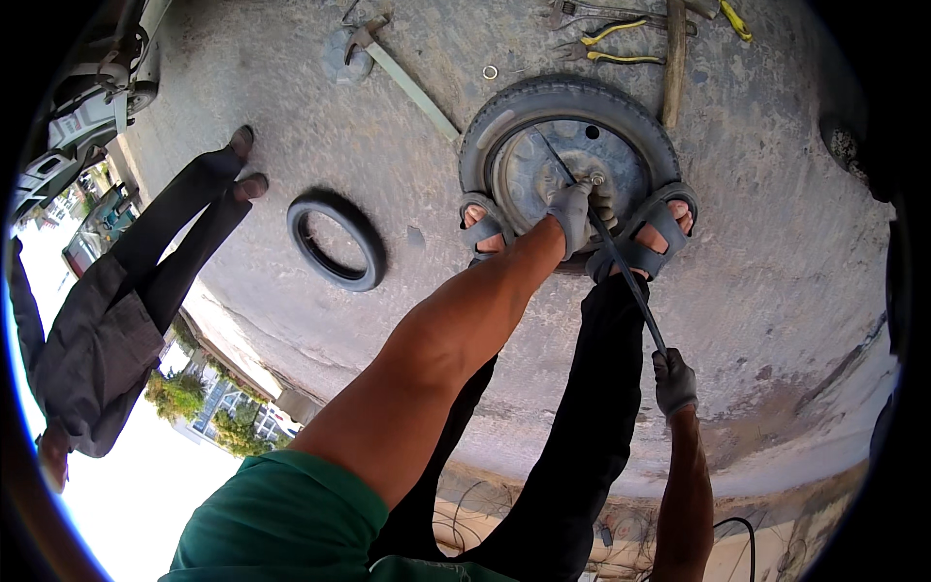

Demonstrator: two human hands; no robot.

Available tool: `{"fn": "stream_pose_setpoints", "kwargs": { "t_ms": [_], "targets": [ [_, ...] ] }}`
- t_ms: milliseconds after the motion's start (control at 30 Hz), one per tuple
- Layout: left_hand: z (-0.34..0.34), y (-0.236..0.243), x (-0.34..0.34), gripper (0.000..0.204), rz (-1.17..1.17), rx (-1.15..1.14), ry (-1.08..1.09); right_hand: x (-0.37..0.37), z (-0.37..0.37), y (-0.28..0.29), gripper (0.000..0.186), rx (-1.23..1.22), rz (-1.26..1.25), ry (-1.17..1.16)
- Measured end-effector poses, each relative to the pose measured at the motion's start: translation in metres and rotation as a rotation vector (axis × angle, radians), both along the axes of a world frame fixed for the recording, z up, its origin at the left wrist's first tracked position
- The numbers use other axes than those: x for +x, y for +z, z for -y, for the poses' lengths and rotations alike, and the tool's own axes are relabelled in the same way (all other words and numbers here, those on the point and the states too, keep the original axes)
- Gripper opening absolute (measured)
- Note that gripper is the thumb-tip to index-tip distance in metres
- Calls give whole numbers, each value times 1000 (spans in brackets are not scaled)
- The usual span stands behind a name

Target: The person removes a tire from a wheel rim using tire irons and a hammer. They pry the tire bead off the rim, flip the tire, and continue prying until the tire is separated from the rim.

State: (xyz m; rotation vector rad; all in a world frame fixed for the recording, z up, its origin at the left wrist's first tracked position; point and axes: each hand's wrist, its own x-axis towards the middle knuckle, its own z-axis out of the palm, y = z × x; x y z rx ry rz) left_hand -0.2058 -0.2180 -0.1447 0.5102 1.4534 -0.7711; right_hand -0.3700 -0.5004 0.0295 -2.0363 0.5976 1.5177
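At about nine o'clock a second person [116,310] in dark trousers stands on the concrete floor [776,242]. Just right of that person's shoes, a loose black tyre [337,240] lies flat. At eleven o'clock a hammer [388,68] rests on the concrete, its long handle pointing toward the wheel [567,145], which lies flat at twelve o'clock with its tyre on the rim. The wearer's sandalled feet [483,228] press on the wheel's near edge, one at either side. The left hand [570,215], gloved in grey, is closed around the upper part of a long dark metal bar [621,276] just where it meets the wheel's hub. The bar slants down toward five o'clock, where the gloved right hand [673,380] is clenched round its lower end. Beyond the wheel, at one o'clock, yellow-handled pliers [606,44] lie near a wooden stick [674,63].
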Motion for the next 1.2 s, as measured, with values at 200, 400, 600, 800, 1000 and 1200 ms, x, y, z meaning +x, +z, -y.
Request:
{"fn": "stream_pose_setpoints", "kwargs": {
  "t_ms": [200, 400, 600, 800, 1000, 1200],
  "targets": [
    [-14, -1, 13, 32, 8, -21, -56, 21, -27, 24, 35, 29, -33, -27],
    [-32, 21, 20, 34, 30, -96, -57, 56, -44, 83, 34, 127, -192, -175],
    [-59, 65, 44, 37, 14, -152, -101, 153, -122, 177, 30, 390, -661, -942],
    [-84, 154, 80, 26, -63, -43, -375, 210, -235, 225, 33, 725, -812, -1556],
    [-134, 283, 153, 26, -107, -216, -982, 250, -307, 221, 44, 927, -751, -1484],
    [-206, 287, 186, 49, -117, -176, -1497, 239, -315, 215, 52, 1091, -633, -1074]
  ]
}}
